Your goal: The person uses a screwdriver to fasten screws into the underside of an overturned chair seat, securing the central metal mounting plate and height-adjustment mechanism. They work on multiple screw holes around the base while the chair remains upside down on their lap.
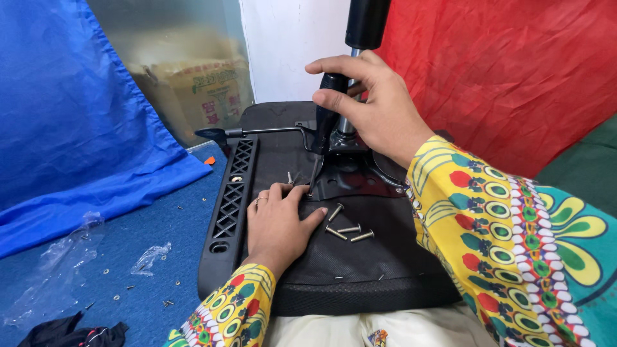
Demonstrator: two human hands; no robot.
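Loose bolts [348, 229] beside left hand [277, 223]

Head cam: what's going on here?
A person has an upturned black chair seat on their lap. The right hand grips a black-handled screwdriver, tip down at the metal base plate. The left hand lies flat on the seat beside the tip. Loose bolts lie nearby.

Open seat underside [360, 270] near loose bolts [347, 229]; gas column [360, 38] and lever [257, 133] crowding the bracket [350, 177].
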